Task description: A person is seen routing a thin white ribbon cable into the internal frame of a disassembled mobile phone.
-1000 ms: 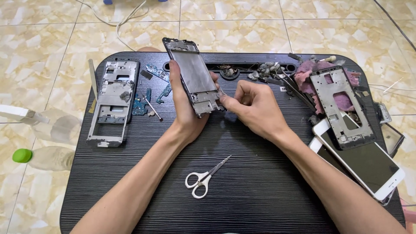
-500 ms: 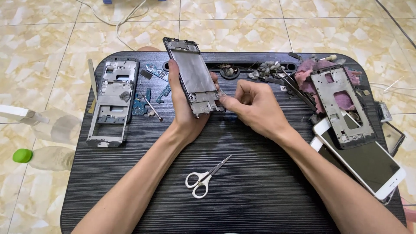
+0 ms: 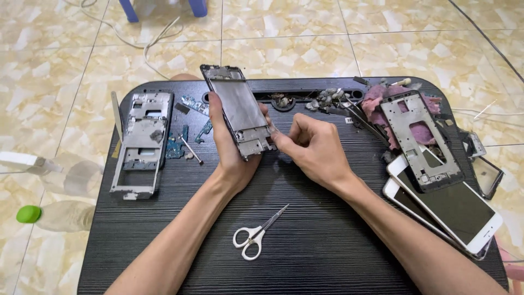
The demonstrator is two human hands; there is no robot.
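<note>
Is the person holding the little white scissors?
No, the scissors lie alone on the black table, while the left hand holds a phone frame.

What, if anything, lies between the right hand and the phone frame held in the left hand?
Nothing visible. The left hand holds the phone frame tilted above the black table, and the right hand's fingertips already pinch at its lower right edge. The scissors lie well below, apart.
</note>
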